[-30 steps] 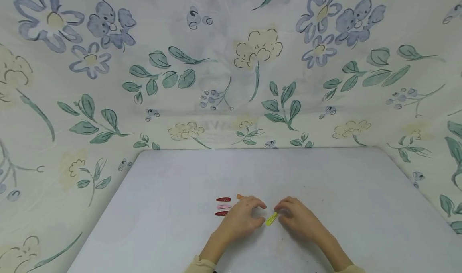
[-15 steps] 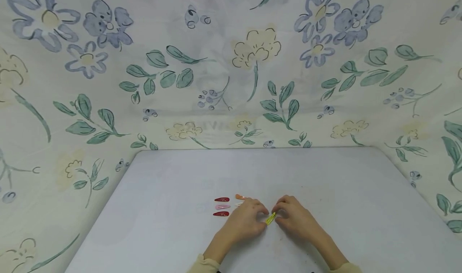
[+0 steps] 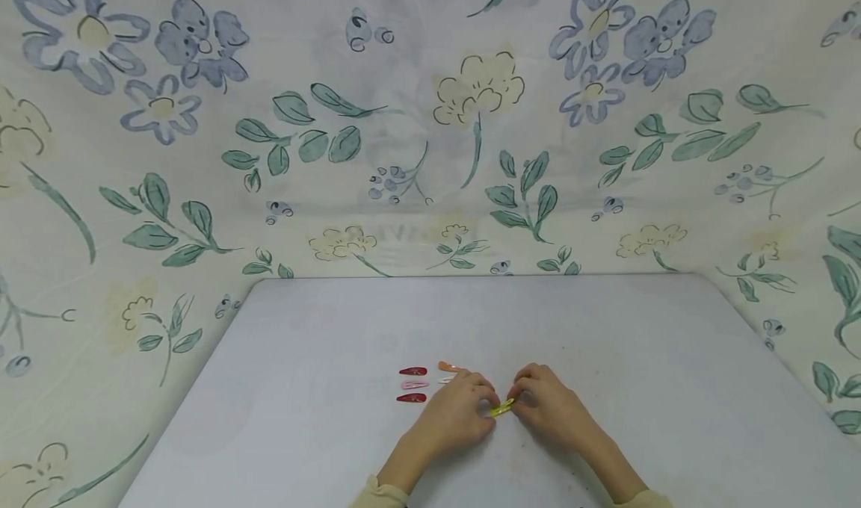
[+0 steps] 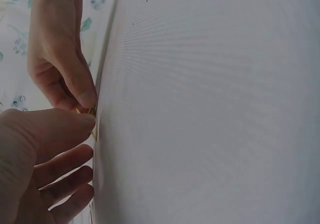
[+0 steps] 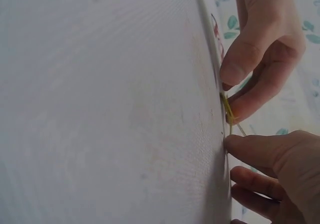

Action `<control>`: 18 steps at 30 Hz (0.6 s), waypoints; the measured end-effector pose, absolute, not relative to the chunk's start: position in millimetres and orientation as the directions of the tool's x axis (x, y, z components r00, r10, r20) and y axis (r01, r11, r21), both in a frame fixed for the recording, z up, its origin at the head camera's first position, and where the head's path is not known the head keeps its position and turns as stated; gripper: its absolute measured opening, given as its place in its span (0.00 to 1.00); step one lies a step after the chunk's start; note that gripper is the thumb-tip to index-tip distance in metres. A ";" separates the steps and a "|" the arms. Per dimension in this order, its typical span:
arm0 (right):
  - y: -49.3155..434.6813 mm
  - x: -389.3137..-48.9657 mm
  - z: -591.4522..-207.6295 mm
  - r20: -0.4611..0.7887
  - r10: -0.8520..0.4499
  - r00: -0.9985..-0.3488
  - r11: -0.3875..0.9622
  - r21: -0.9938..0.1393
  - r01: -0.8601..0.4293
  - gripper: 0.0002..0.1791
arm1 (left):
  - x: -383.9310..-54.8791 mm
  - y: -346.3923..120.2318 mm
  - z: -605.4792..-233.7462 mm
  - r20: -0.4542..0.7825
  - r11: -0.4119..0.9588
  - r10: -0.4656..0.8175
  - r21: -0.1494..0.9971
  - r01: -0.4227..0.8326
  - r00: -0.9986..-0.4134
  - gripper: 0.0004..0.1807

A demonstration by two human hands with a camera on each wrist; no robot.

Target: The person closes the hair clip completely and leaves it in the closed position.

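Note:
A yellow snap hair clip [image 3: 501,408] lies slantwise between the two hands, low over the white table. My left hand [image 3: 457,414] pinches its left end between thumb and fingers. At the other end, my right hand [image 3: 548,411] holds it with thumb and forefinger. In the right wrist view the clip [image 5: 228,108] shows two thin arms spread apart near the right thumb. Fingers cover most of the clip [image 4: 94,132] in the left wrist view.
Left of the hands lie two red hair clips [image 3: 413,371] with a pink clip [image 3: 414,385] between them. An orange clip [image 3: 448,366] and a white clip [image 3: 445,379], partly hidden, lie by the left hand. Floral cloth [image 3: 417,119] rises behind the white table [image 3: 323,321].
The left hand has come right to the yellow clip and taken its left end. The clip has turned flatter, and its arms now look spread. The other clips have stayed put.

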State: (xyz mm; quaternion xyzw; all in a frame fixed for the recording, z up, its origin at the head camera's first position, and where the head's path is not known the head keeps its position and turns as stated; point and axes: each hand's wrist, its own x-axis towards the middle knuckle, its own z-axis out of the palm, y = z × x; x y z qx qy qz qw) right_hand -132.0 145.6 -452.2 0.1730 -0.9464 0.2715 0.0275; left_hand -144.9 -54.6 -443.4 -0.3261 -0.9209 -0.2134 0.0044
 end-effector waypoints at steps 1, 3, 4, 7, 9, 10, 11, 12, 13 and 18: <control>145.7 -132.1 -452.4 0.151 -0.314 -0.937 0.795 -0.498 -0.346 0.06 | -144.7 -54.7 -443.4 0.150 0.696 0.599 0.389 0.604 -0.787 0.07; 145.8 -132.3 -452.7 0.159 -0.318 -0.935 0.799 -0.486 -0.355 0.05 | -144.5 -54.9 -443.5 0.156 0.696 0.600 0.382 0.608 -0.785 0.07; 145.9 -132.3 -452.8 0.161 -0.320 -0.934 0.800 -0.483 -0.357 0.05 | -144.4 -54.9 -443.6 0.159 0.697 0.600 0.379 0.609 -0.784 0.07; 146.1 -132.6 -452.8 0.166 -0.321 -0.932 0.802 -0.476 -0.361 0.05 | -144.1 -54.5 -443.5 0.158 0.701 0.597 0.374 0.607 -0.787 0.07; 146.3 -132.5 -452.5 0.162 -0.321 -0.933 0.801 -0.480 -0.359 0.04 | -143.8 -54.0 -443.4 0.155 0.705 0.593 0.374 0.603 -0.790 0.07; 146.4 -132.5 -452.4 0.160 -0.321 -0.934 0.800 -0.483 -0.357 0.04 | -143.6 -53.8 -443.3 0.154 0.706 0.592 0.375 0.601 -0.791 0.07; 146.5 -132.4 -452.1 0.158 -0.320 -0.934 0.798 -0.487 -0.355 0.04 | -143.3 -53.5 -443.3 0.155 0.707 0.591 0.374 0.600 -0.792 0.07; 146.6 -132.3 -452.0 0.154 -0.319 -0.935 0.797 -0.491 -0.352 0.04 | -143.0 -53.3 -443.3 0.158 0.707 0.589 0.373 0.600 -0.792 0.07; 146.7 -132.2 -451.8 0.150 -0.318 -0.936 0.795 -0.497 -0.349 0.03 | -142.6 -53.2 -443.2 0.161 0.708 0.589 0.369 0.602 -0.792 0.07; 147.0 -132.2 -451.3 0.140 -0.311 -0.940 0.791 -0.511 -0.337 0.04 | -139.5 -53.0 -442.5 0.194 0.708 0.591 0.341 0.618 -0.783 0.06</control>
